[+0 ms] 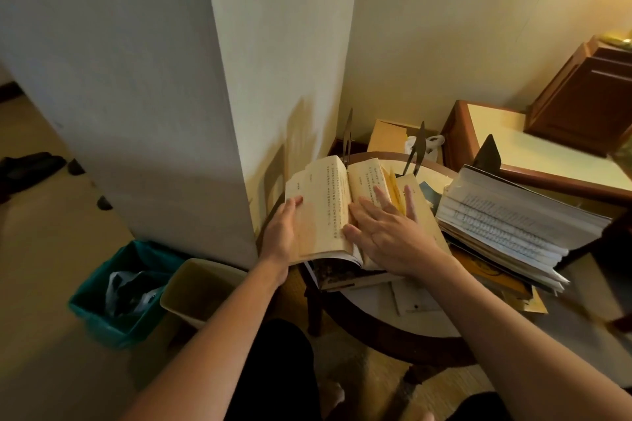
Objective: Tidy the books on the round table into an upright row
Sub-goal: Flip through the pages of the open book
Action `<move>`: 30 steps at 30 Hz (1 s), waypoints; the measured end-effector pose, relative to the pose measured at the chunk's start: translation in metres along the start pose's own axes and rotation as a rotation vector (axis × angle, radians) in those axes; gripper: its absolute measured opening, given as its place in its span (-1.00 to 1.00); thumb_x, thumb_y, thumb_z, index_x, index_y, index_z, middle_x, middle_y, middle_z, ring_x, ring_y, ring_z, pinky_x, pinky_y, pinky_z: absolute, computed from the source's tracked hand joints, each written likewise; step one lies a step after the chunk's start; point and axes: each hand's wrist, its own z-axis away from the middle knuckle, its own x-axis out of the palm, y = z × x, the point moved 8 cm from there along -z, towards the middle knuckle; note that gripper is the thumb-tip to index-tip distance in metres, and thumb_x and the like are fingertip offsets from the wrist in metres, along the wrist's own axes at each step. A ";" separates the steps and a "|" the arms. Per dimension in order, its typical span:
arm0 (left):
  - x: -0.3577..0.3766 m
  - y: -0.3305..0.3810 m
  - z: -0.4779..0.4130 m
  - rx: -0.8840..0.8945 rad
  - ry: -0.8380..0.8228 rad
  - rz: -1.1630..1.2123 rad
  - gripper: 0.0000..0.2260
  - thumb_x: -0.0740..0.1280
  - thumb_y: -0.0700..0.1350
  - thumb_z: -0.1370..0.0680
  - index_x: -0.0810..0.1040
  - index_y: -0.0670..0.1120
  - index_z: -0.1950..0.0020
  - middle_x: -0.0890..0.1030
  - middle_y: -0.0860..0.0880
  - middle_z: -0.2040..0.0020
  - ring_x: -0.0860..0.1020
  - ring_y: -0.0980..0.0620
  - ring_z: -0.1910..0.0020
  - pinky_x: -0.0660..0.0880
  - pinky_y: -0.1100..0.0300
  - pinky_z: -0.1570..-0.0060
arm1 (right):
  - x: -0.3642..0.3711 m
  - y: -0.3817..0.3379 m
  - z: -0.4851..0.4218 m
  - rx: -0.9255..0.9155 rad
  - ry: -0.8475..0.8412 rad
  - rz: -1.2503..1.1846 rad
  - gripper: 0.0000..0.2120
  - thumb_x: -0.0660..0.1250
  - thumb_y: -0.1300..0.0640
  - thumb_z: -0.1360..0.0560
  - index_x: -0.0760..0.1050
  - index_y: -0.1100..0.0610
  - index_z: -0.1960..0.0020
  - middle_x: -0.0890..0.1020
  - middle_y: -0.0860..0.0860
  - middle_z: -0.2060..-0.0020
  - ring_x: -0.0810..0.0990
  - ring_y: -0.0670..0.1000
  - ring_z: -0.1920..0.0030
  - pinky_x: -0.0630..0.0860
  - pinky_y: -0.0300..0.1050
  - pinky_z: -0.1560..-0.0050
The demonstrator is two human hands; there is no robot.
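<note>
An open book with yellowed pages point(326, 202) lies on other books at the left side of the round table point(376, 321). My left hand point(284, 232) holds its left half from the outer edge, thumb on the page. My right hand point(386, 229) lies flat with spread fingers on the right-hand pages. To the right, a thick stack of white-paged books and papers point(506, 219) leans tilted. Yellow folders point(513, 287) stick out under that stack. Dark metal bookends point(415, 152) stand at the back of the table.
A white pillar point(205, 96) rises just left of the table. On the floor to the left stand a teal bin point(116, 297) and a beige bin point(195, 290). A cardboard box point(390, 137) and a wooden desk point(533, 154) lie behind the table.
</note>
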 end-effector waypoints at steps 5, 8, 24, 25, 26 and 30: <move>0.002 -0.006 -0.006 0.188 -0.004 -0.419 -0.22 0.41 0.39 -0.37 0.25 0.15 -0.49 0.41 0.00 -0.38 0.46 -0.03 -0.30 0.57 -0.05 -0.20 | 0.003 -0.001 -0.029 0.052 -0.013 -0.143 -0.38 -0.16 -0.37 -0.63 -0.12 -0.20 -0.63 0.06 -0.03 -0.63 -0.15 0.03 -0.63 -0.30 0.36 -0.52; -0.006 -0.003 -0.007 0.376 0.140 -0.867 -0.21 0.27 0.41 -0.43 0.14 0.15 -0.58 0.10 0.00 -0.61 0.15 -0.15 -0.54 0.28 -0.23 -0.44 | 0.016 0.009 -0.034 0.066 -0.052 -0.098 -0.44 -0.15 -0.33 -0.64 -0.14 -0.28 -0.61 -0.04 -0.05 -0.64 -0.25 0.01 -0.61 -0.27 0.37 -0.53; 0.059 -0.007 -0.068 0.444 -0.151 -1.181 -0.52 -0.07 -0.03 -0.73 -0.06 -0.01 -0.65 -0.01 0.04 -0.66 -0.06 0.11 -0.62 -0.14 -0.03 -0.61 | 0.045 0.026 -0.039 0.068 0.000 -0.186 -0.42 -0.05 -0.36 -0.62 -0.03 -0.29 -0.60 -0.18 -0.19 -0.61 -0.34 -0.12 -0.58 -0.41 0.11 -0.52; 0.060 -0.007 -0.071 0.436 -0.139 -1.192 -0.52 -0.08 -0.02 -0.73 -0.07 -0.02 -0.65 -0.01 0.03 -0.66 -0.06 0.10 -0.62 -0.13 -0.04 -0.61 | 0.046 0.026 -0.040 0.067 0.002 -0.187 -0.42 -0.05 -0.36 -0.63 -0.04 -0.29 -0.60 -0.18 -0.19 -0.61 -0.34 -0.13 -0.58 -0.43 0.09 -0.51; 0.060 -0.008 -0.072 0.434 -0.127 -1.197 -0.52 -0.08 -0.01 -0.73 -0.06 -0.02 -0.65 -0.01 0.03 -0.66 -0.06 0.10 -0.62 -0.13 -0.05 -0.61 | 0.047 0.026 -0.040 0.066 0.002 -0.191 -0.43 -0.05 -0.34 -0.63 -0.04 -0.28 -0.61 -0.18 -0.19 -0.62 -0.34 -0.13 -0.58 -0.44 0.08 -0.50; 0.053 -0.021 -0.045 0.443 -0.070 -1.160 -0.52 -0.09 0.02 -0.73 -0.02 -0.02 -0.65 0.03 0.02 -0.65 -0.04 0.09 -0.62 -0.09 -0.05 -0.61 | 0.048 0.027 -0.041 0.064 0.009 -0.229 -0.46 -0.03 -0.27 -0.67 -0.02 -0.26 -0.61 -0.16 -0.18 -0.62 -0.34 -0.13 -0.58 -0.48 0.04 -0.46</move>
